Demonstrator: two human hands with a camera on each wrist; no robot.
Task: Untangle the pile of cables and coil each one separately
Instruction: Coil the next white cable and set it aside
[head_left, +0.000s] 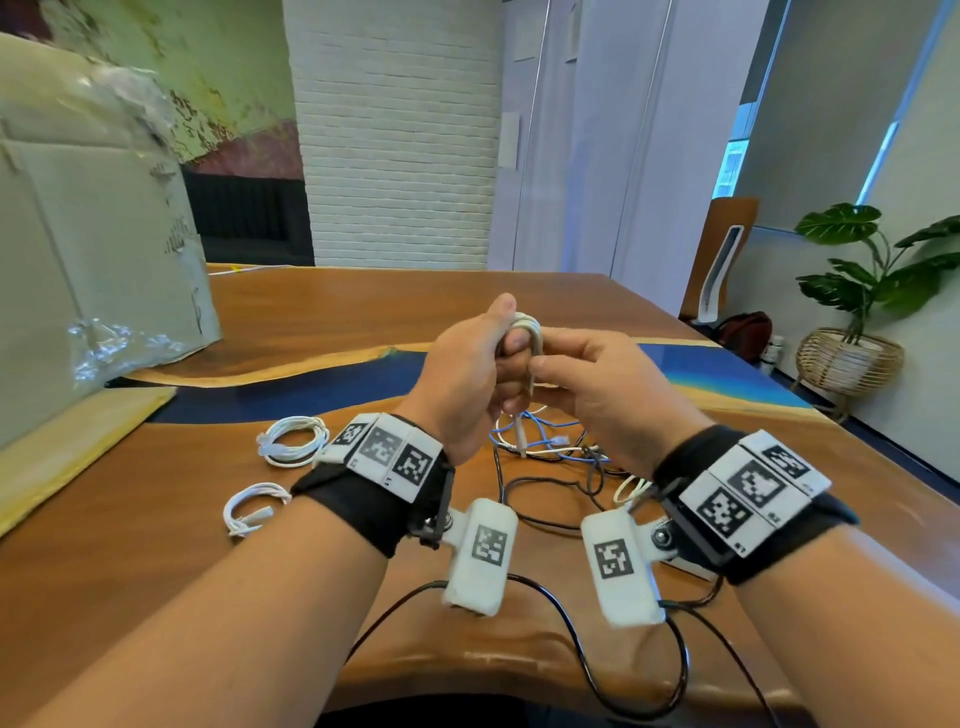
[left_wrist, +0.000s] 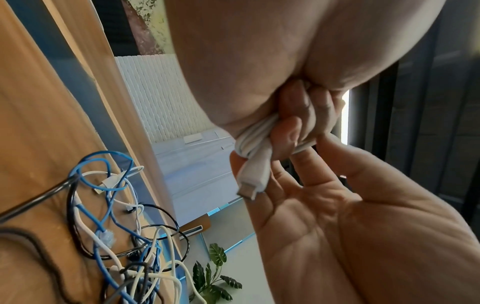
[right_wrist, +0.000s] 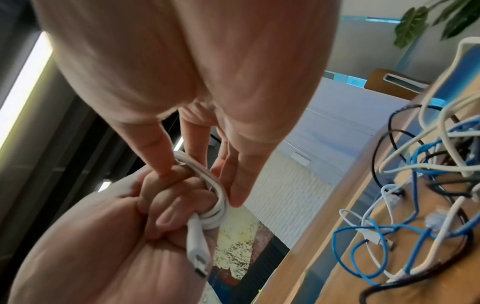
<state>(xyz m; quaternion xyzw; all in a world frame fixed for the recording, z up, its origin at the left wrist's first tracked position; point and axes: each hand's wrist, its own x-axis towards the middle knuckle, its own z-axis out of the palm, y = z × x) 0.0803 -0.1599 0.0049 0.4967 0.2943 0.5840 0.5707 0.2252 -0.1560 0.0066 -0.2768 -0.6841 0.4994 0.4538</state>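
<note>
My left hand (head_left: 498, 358) is raised over the table with its fingers curled round a small white cable coil (head_left: 527, 327). In the left wrist view the coil (left_wrist: 249, 139) is bunched in the fist, and its white connector (left_wrist: 253, 176) hangs free below. My right hand (head_left: 543, 366) meets it from the right and pinches the coil (right_wrist: 217, 197) between thumb and fingertips. Below the hands, a tangled pile of blue, white and black cables (head_left: 545, 447) lies on the table. Two coiled white cables (head_left: 293, 441) (head_left: 252, 512) lie apart at the left.
A large cardboard box (head_left: 93, 234) stands at the table's left. The wooden table (head_left: 363, 312) has a blue band across its middle. Black wrist-camera leads (head_left: 597, 675) trail over the near edge. A potted plant (head_left: 857, 291) and a chair stand beyond the right side.
</note>
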